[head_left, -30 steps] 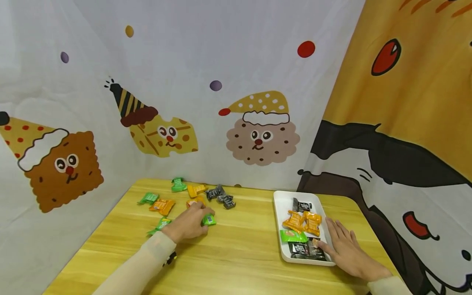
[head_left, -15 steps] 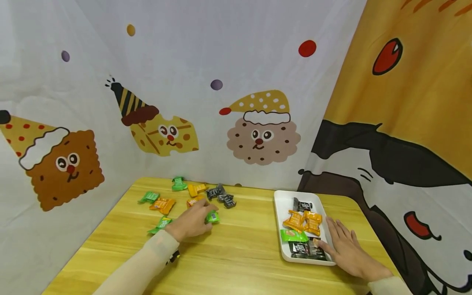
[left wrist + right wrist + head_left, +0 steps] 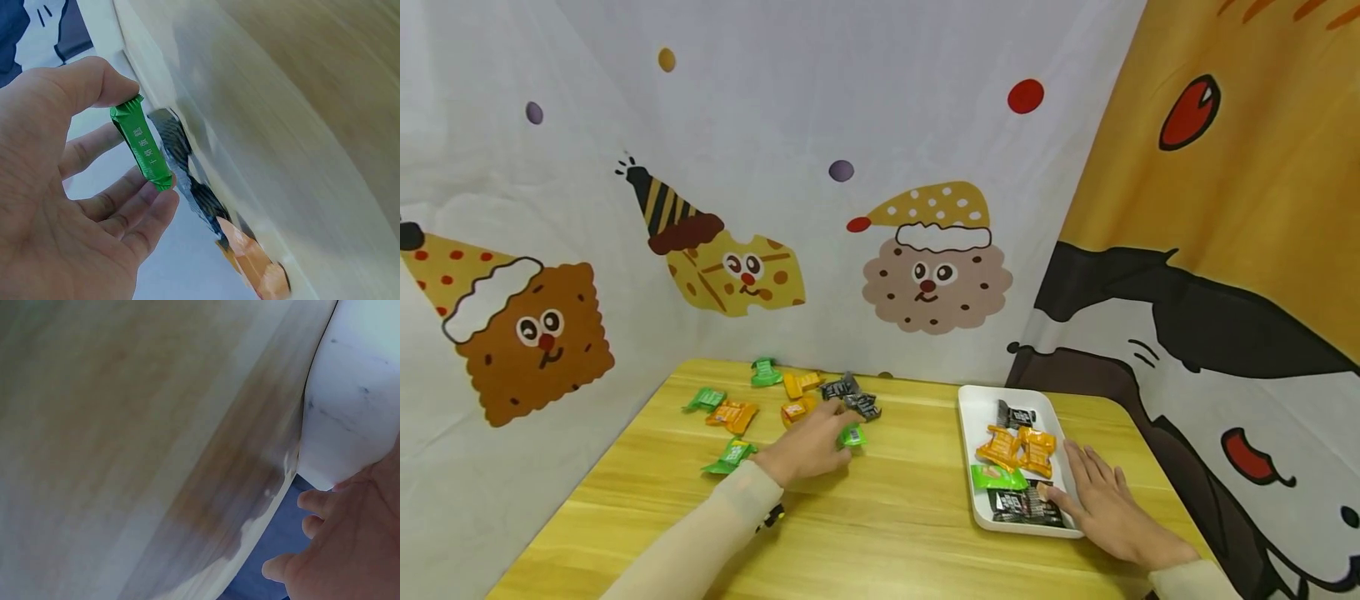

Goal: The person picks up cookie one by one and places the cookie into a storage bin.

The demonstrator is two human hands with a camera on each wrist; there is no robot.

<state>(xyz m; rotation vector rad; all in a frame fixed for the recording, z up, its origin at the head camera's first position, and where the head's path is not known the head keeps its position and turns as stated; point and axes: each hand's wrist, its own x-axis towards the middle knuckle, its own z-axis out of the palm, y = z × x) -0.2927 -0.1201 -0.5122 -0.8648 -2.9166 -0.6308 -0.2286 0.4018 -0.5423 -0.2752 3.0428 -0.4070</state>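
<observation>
My left hand (image 3: 805,443) pinches a small green-wrapped candy (image 3: 142,145) between thumb and fingertips, held just above the table at the right of the loose candies. Close by are black-wrapped candies (image 3: 862,406) and an orange-wrapped candy (image 3: 796,410). At the right, my right hand (image 3: 1108,508) lies with straight fingers along the outside of a white tray (image 3: 970,408), its thumb over the rim. Inside the tray are orange candies (image 3: 1037,452), a green candy (image 3: 997,477) and black candies (image 3: 1009,504). The right wrist view shows the fingers beside the tray's white wall.
More green candies (image 3: 731,456) and an orange candy (image 3: 732,417) lie loose at the left of the wooden table (image 3: 865,542). Behind the table's far edge hangs a printed cloth (image 3: 745,150) with cartoon figures.
My left hand has moved right and slightly upward in the head view, carrying the green candy away from the orange one. The right hand and tray stay put.
</observation>
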